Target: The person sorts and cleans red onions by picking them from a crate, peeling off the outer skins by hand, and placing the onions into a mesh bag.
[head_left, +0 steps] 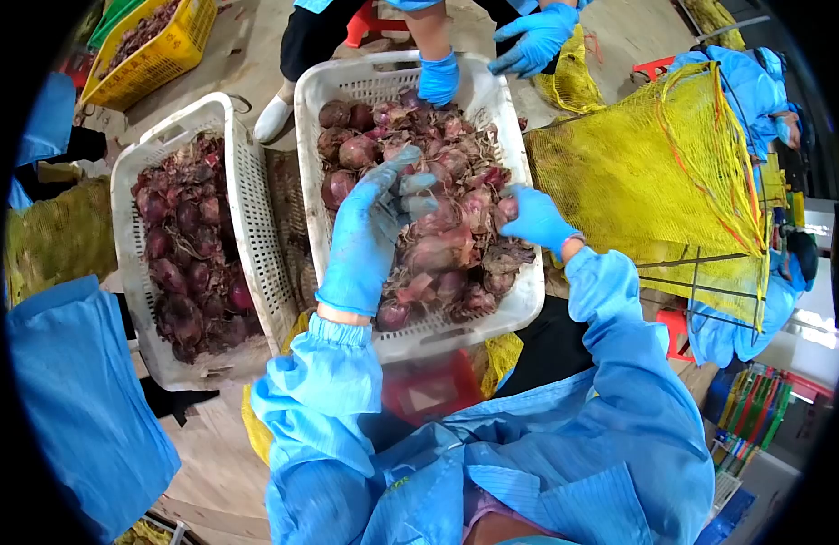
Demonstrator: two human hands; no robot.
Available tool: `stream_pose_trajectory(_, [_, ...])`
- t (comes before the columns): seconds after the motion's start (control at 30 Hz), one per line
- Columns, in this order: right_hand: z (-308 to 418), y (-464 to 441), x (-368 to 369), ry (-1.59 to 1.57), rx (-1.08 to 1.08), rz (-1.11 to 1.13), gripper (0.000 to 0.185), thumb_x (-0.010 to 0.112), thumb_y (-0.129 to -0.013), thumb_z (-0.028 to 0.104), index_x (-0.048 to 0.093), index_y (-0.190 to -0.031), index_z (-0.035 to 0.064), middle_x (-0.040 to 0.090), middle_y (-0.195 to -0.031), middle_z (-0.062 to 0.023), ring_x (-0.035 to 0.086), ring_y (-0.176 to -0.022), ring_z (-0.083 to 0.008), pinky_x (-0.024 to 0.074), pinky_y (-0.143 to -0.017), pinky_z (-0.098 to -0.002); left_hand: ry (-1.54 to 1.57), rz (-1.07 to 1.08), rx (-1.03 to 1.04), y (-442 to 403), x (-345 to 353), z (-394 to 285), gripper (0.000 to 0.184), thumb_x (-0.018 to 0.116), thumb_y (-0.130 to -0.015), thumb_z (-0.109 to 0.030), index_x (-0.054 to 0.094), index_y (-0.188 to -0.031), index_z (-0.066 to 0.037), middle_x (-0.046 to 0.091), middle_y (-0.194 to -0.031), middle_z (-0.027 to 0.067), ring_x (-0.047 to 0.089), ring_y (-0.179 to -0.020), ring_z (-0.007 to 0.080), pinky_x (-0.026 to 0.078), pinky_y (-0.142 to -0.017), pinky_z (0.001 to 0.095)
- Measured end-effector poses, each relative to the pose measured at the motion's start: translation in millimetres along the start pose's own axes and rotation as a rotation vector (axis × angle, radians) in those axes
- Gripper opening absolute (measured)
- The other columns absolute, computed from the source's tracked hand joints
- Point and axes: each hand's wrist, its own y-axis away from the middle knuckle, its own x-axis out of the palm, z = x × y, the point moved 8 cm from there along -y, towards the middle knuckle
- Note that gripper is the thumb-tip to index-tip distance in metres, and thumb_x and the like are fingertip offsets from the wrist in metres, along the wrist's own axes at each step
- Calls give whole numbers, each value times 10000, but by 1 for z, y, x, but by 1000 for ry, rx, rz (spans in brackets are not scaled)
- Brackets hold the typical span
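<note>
Red onions with dry, peeling skins fill a white slatted plastic crate in front of me. My left hand, in a blue glove dirty at the fingers, hovers over the left part of the pile. Its fingers are apart and curved, and nothing shows between them. At the crate's right side, my right hand, also gloved in blue, has its fingers curled round a red onion. The back of the glove hides part of that grip.
Across the crate, a co-worker's gloved hand reaches into the onions, and another gloved hand is raised beside it. A second white crate of onions stands at left. A yellow mesh sack lies right; a yellow crate stands back left.
</note>
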Motion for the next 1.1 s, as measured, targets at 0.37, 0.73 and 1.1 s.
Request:
stream_pose_trajectory(0.37, [70, 34, -37, -1374, -185, -72, 509, 590, -898, 314, 521, -1289, -6, 641, -1128, -100, 626, -926, -185, 494, -876, -335, 80, -173, -280, 4, 5, 57, 506, 548, -933, -354, 463, -1365, -104, 590, -1218, 96, 606, -1024, 261, 485, -938, 417])
stream_pose_trajectory(0.73, [12, 15, 107, 770, -311, 99, 438, 764, -618, 406, 656, -895, 84, 659, -858, -166, 639, -805, -325, 500, -731, -435, 294, -258, -230, -1, -4, 48, 311, 561, -930, -271, 642, -1135, -53, 670, -1073, 99, 637, -959, 227, 512, -883, 370])
stream_pose_trajectory(1.1, [21, 19, 18, -885, 99, 322, 517, 586, -892, 379, 575, -1180, -49, 654, -1055, -90, 613, -941, -153, 485, -832, -294, -147, -179, -121, 5, -4, 24, 451, 525, -932, -183, 482, -1333, 19, 608, -1224, 134, 585, -1116, 208, 457, -969, 330])
